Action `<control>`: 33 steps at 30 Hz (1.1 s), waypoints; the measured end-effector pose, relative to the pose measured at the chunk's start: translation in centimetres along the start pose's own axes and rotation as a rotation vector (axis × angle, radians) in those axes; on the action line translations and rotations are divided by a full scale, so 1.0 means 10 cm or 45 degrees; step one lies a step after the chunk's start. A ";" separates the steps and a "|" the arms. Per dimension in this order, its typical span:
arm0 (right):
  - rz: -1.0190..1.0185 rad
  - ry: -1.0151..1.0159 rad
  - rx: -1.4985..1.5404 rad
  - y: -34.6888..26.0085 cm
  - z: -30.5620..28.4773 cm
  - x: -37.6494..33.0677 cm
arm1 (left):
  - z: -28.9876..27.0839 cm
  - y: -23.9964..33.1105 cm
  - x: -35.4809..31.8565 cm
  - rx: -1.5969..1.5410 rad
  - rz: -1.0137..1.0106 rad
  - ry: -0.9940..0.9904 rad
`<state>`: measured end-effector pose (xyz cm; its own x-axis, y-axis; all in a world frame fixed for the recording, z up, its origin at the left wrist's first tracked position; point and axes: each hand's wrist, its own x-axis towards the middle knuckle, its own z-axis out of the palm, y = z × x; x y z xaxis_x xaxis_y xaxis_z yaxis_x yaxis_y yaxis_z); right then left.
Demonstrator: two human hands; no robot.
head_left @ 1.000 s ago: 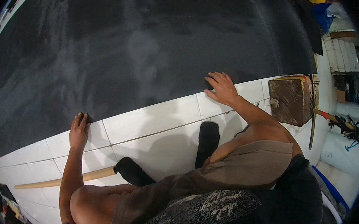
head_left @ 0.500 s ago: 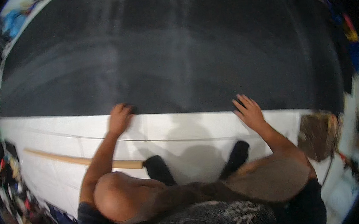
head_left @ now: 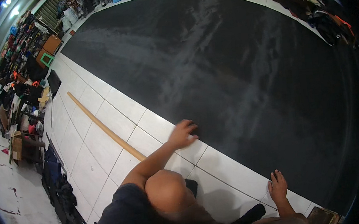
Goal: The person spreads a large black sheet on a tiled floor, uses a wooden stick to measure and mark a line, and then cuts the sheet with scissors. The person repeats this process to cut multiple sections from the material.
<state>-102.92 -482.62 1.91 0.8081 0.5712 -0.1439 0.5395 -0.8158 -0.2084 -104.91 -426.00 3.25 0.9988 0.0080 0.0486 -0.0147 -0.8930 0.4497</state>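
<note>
A very large black sheet point(head_left: 226, 61) lies spread flat over the white tiled floor point(head_left: 104, 131), faint pale streaks running across it. I crouch at its near edge. My left hand point(head_left: 182, 134) rests on that edge with fingers bent, touching the black material. My right hand point(head_left: 277, 185) lies flat with fingers apart on the tile, its fingertips at the sheet's edge. My bare knee point(head_left: 166, 191) and dark socks show below.
A long pale wooden pole point(head_left: 104, 127) lies on the tiles to my left, parallel to the sheet's edge. Cluttered goods, boxes and a wooden stool point(head_left: 22, 145) line the left wall. More clutter sits beyond the sheet's far right corner point(head_left: 320, 10). A brown box point(head_left: 323, 218) stands by my right.
My view has swung left, so the sheet's edge now runs diagonally. Both hands have stayed at the sheet's edge, shifting along it to the left.
</note>
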 end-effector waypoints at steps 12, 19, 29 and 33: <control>-0.029 0.018 0.076 -0.11 -0.01 0.21 | -0.44 -1.42 -2.17 -0.169 -2.058 0.719; -0.020 -0.074 -0.066 -0.12 -0.22 0.20 | -0.21 -1.35 -1.06 -0.051 -1.555 1.145; 0.066 -0.177 -0.026 -0.24 -0.36 0.33 | -0.38 -0.87 1.23 -0.373 -1.199 0.949; 0.044 -0.172 -0.066 -0.16 -0.33 0.29 | 0.02 -0.45 1.61 -0.593 -1.161 0.880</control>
<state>-100.68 -479.98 4.97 0.7891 0.5470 -0.2795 0.5263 -0.8367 -0.1515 -88.80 -421.94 1.82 0.4206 0.9058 -0.0519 0.5171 -0.1923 0.8340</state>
